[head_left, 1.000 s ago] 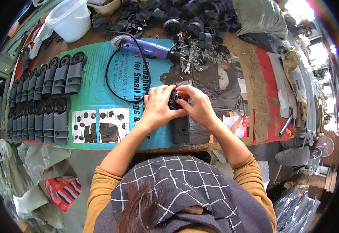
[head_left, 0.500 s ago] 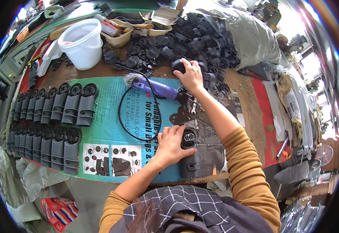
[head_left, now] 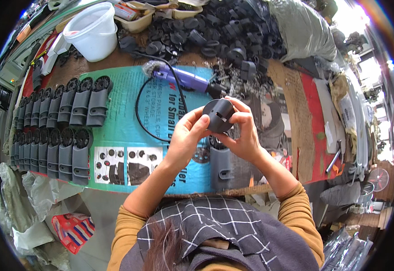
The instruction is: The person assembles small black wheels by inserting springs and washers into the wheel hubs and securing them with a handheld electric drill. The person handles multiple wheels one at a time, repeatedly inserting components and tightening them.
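Observation:
Between my two hands is a dark grey rounded plastic part point(head_left: 218, 118) with a small rectangular slot, held up over the table. My left hand point(head_left: 184, 139) is closed on its left side, the thumb pressing near the slot. My right hand point(head_left: 246, 137) grips the right side with thumb and fingers. Just under the hands a grey plastic housing point(head_left: 222, 168) lies near the table's front edge, its round end partly hidden by my fingers. A purple power screwdriver point(head_left: 183, 80) with a black cord lies beyond my hands.
Two rows of grey housings with round ends point(head_left: 87, 108) stand at the left. Behind lies a big heap of dark plastic parts point(head_left: 206, 34), with small metal pieces point(head_left: 237, 81) before it. A white bucket point(head_left: 93, 40) stands far left, a hammer-like tool point(head_left: 334, 158) right.
My right hand has come back from the heap with the rounded part. My left hand has left the housing and now holds that part too.

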The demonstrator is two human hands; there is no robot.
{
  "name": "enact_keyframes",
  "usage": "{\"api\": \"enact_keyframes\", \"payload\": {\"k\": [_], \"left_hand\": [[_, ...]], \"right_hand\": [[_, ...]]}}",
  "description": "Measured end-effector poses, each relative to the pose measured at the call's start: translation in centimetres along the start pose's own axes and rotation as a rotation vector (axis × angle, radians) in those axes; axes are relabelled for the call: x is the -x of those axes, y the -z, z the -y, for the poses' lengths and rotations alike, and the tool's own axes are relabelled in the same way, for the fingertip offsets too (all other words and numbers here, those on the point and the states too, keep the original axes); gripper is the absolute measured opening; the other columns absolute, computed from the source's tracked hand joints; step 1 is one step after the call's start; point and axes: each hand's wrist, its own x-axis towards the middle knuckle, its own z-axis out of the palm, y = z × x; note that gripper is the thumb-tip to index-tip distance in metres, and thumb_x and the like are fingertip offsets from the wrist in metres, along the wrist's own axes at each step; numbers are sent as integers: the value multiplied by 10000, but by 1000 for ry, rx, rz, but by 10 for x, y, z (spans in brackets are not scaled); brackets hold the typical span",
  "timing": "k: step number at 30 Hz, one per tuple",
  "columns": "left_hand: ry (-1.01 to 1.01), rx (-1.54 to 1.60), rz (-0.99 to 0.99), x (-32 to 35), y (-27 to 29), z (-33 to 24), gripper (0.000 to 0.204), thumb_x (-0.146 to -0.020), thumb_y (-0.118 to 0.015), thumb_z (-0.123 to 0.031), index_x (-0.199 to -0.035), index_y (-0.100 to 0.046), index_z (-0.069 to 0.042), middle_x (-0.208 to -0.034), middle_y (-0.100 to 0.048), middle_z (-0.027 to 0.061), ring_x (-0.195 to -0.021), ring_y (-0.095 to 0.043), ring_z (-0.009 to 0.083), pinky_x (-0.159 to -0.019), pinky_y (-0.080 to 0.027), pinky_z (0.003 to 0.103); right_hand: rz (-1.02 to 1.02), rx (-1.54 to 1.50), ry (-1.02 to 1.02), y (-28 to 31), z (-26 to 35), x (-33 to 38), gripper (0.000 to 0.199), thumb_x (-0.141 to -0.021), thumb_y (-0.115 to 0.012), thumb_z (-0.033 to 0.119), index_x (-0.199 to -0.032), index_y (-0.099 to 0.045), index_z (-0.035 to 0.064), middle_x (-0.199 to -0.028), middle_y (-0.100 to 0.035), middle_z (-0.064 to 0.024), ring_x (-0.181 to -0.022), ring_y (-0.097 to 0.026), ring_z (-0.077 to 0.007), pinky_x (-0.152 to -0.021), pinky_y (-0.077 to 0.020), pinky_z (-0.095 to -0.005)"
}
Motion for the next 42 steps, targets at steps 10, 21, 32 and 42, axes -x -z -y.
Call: {"api": "enact_keyframes", "payload": {"k": [10,21,32,42], "left_hand": [[-121,-335,-197,17,-37,13,295,-862,-656,-110,-1105,-534,5,-1003,-634,75,-899,-611,103,-774,-501,240],[-162,-1424,-19,20,-5,21,830,-723,-775,-533,-1303,-526,6,-1268,-504,168,-1146,-486,295,-983,-413,399],[-13,-1515,40,28,-5,32,886,-676,-795,-512,-1356,-492,-31,-1272,-522,147,-1197,-448,331,-1027,-357,438],[45,-1374,145,23,10,25,732,-821,-710,-459,-1350,-495,-1,-1262,-519,186,-1208,-449,337,-1038,-356,426]], "right_hand": [[-141,106,-389,19,71,26,757,-738,-836,268,-1348,-445,45,-1288,-466,-135,-1102,-547,-228,-887,-504,-356],[-105,-24,-745,54,15,103,375,-794,-692,27,-1138,-544,14,-1186,-540,-135,-1065,-576,-208,-904,-491,-335],[166,76,-405,41,38,40,376,-778,-724,42,-1139,-619,46,-1088,-651,-101,-1043,-613,-218,-934,-460,-330],[443,104,-476,35,24,30,339,-786,-716,121,-1113,-644,66,-1071,-650,-125,-1030,-599,-307,-909,-468,-389]]}}
